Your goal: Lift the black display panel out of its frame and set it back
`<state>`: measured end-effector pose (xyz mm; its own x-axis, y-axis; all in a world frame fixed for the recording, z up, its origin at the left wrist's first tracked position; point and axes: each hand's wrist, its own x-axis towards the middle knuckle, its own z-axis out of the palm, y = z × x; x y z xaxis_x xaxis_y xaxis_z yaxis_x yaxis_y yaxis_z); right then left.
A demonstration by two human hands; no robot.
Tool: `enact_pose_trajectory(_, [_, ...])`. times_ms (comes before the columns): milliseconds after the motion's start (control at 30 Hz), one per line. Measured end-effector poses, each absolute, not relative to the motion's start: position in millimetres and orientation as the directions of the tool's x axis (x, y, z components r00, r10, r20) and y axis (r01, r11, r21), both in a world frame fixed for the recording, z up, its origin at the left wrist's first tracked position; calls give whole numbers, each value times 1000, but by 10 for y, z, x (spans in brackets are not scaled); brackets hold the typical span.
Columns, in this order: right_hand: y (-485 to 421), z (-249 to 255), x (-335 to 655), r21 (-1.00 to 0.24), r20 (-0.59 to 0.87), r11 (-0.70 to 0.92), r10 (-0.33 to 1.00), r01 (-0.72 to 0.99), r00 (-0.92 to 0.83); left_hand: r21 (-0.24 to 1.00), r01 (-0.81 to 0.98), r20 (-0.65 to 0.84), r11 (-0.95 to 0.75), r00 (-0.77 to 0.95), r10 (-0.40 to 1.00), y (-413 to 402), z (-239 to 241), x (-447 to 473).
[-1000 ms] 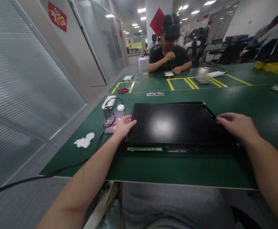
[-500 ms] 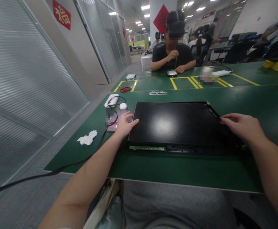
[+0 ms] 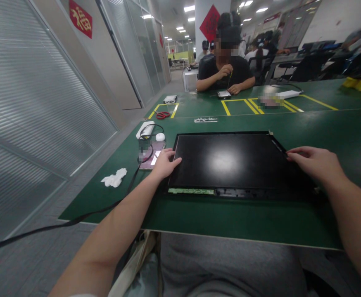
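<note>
A black display panel point(image 3: 195, 165) lies flat inside a thin black frame point(image 3: 245, 193) on the green table. Along the near side of the frame runs a narrow green circuit board point(image 3: 191, 191). My left hand point(image 3: 165, 164) is closed at the left edge of the panel, thumb on top and fingers at the rim. At the right edge, my right hand point(image 3: 318, 163) pinches the frame between thumb and fingers. The undersides of both grips are hidden.
Left of the panel are a purple notebook point(image 3: 148, 161), a white round case point(image 3: 160, 137), a white device point(image 3: 145, 129) with a black cable and a crumpled tissue point(image 3: 115, 178). Red-handled scissors point(image 3: 162, 116) lie farther back. Across the table a person point(image 3: 225, 68) works on a small device.
The panel has come down on its left side and shifted right into the frame, whose left and far rims now show. My right hand has hardly moved.
</note>
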<state>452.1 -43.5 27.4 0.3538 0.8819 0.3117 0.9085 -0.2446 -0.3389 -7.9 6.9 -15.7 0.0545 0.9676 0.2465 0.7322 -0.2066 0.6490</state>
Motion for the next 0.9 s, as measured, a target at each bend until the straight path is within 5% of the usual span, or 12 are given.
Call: enact_pose_trajectory(900, [-464, 301, 4537, -418, 271, -271, 874, 867, 404, 578, 780, 258, -239, 103, 961, 73, -157, -80])
